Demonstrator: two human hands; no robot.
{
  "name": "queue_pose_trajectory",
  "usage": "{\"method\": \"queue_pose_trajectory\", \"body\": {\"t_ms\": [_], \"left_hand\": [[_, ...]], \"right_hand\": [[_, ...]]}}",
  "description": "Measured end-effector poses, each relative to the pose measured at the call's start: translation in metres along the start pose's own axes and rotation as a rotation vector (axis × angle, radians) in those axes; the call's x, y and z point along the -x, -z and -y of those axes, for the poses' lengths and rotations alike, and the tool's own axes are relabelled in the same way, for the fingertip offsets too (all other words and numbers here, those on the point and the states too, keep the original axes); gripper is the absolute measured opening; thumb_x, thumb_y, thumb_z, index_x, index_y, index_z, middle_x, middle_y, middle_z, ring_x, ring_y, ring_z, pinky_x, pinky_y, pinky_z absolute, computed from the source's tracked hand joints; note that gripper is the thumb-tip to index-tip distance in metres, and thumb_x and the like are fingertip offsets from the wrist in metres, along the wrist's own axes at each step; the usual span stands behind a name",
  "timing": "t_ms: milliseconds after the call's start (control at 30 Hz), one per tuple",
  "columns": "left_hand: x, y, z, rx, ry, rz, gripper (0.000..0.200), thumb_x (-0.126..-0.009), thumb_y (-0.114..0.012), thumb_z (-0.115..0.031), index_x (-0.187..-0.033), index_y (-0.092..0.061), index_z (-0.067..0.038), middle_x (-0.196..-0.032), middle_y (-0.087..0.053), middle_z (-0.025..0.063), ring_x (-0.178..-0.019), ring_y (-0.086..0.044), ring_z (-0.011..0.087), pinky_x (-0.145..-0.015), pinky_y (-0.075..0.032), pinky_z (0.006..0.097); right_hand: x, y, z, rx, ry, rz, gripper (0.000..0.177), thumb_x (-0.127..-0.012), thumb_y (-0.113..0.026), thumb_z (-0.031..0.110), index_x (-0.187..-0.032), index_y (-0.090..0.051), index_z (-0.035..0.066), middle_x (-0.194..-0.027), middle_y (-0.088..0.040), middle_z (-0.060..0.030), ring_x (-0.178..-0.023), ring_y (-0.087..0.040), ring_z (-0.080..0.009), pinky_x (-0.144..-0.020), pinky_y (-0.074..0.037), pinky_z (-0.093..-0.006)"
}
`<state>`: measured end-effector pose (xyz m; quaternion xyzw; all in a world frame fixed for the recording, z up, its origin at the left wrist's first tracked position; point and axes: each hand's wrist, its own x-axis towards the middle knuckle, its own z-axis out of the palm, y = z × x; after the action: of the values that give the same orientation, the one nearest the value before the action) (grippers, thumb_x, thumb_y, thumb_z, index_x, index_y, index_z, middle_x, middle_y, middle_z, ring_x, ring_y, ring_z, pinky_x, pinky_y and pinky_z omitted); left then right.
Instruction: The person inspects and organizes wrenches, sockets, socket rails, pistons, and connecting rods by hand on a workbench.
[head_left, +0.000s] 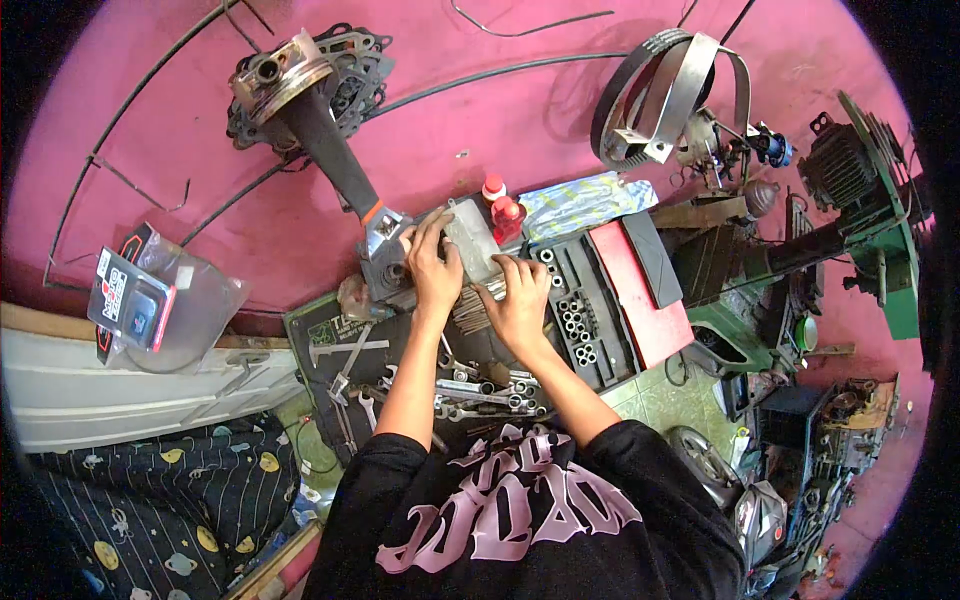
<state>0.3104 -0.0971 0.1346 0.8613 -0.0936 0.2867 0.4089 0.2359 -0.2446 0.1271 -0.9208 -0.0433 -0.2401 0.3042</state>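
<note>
A pale, translucent flat case (470, 238) lies at the back of the bench. My left hand (434, 265) is at its left edge, fingers bent and close together near a metal fitting (384, 230); what they grip, if anything, is hidden. My right hand (520, 300) is at the case's lower right corner, its fingers curled over a bundle of thin light sticks or rods (471, 312). Whether it pinches one of them cannot be made out. Just right of that hand sits an open socket set (580, 325).
Wrenches (460, 388) and a caliper (345, 347) lie on the dark mat nearer my body. Red bottles (507, 218) stand behind the case. A red box lid (640, 300) is at the right, beside a green machine (730, 310). Belts (660, 95) hang on the pink wall.
</note>
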Motion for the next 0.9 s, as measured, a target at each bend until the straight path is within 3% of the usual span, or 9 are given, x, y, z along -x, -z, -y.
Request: {"method": "queue_pose_trajectory", "body": {"t_ms": [67,167,467,500,567,900], "left_hand": [[-0.008,-0.003,-0.003,-0.013,0.002,0.002,0.036,-0.085,-0.067,-0.002,-0.121,-0.07,-0.003,-0.13,-0.069,0.0167,-0.124,-0.062,0.0355,-0.112,-0.037,0.0469],[-0.016,-0.005,-0.006,-0.02,0.038,0.028,0.037,-0.084,-0.07,-0.003,-0.121,-0.069,-0.002,-0.13,-0.069,0.0173,-0.127,-0.061,0.0356,-0.114,-0.037,0.0469],[-0.024,-0.014,0.0,-0.003,0.072,0.032,0.037,-0.084,-0.072,0.0,-0.121,-0.069,0.002,-0.13,-0.068,0.0205,-0.124,-0.062,0.0393,-0.108,-0.045,0.0471],[-0.023,-0.018,0.005,-0.002,0.071,0.032,0.037,-0.084,-0.072,0.0,-0.121,-0.069,0.002,-0.13,-0.068,0.0205,-0.124,-0.062,0.0393,-0.108,-0.045,0.0471],[-0.018,-0.027,0.02,0.052,0.125,0.019,0.044,-0.081,-0.078,-0.006,-0.124,-0.072,-0.011,-0.134,-0.069,0.0056,-0.124,-0.049,0.0313,-0.111,-0.034,0.0451],[-0.011,-0.025,0.021,-0.036,0.118,0.041,0.045,-0.082,-0.081,-0.01,-0.126,-0.072,-0.012,-0.136,-0.068,0.0074,-0.125,-0.047,0.0328,-0.111,-0.034,0.0453]], "right_hand": [[-0.004,-0.004,0.001,-0.011,-0.015,-0.014,0.063,-0.073,-0.088,0.022,-0.128,-0.061,0.007,-0.118,-0.065,-0.0125,-0.113,-0.055,-0.0369,-0.099,-0.042,-0.0505],[-0.007,-0.012,0.002,-0.013,-0.072,-0.05,0.061,-0.073,-0.09,0.022,-0.123,-0.061,0.002,-0.115,-0.066,-0.014,-0.111,-0.055,-0.0374,-0.097,-0.042,-0.0507],[-0.012,-0.025,0.003,0.009,-0.093,-0.074,0.058,-0.072,-0.09,0.022,-0.117,-0.06,0.002,-0.111,-0.066,-0.0149,-0.107,-0.056,-0.0376,-0.093,-0.043,-0.05],[-0.012,-0.024,0.003,0.016,-0.089,-0.071,0.057,-0.073,-0.09,0.022,-0.118,-0.06,0.002,-0.111,-0.066,-0.0149,-0.108,-0.056,-0.0377,-0.093,-0.043,-0.0499],[-0.009,-0.027,-0.001,0.023,-0.078,-0.062,0.057,-0.074,-0.089,0.022,-0.119,-0.06,0.003,-0.113,-0.065,-0.0149,-0.109,-0.056,-0.0375,-0.094,-0.043,-0.0497],[-0.003,-0.026,-0.004,0.081,-0.028,-0.072,0.053,-0.083,-0.082,0.023,-0.129,-0.06,0.007,-0.121,-0.062,-0.0134,-0.112,-0.054,-0.0364,-0.095,-0.042,-0.0493]]}}
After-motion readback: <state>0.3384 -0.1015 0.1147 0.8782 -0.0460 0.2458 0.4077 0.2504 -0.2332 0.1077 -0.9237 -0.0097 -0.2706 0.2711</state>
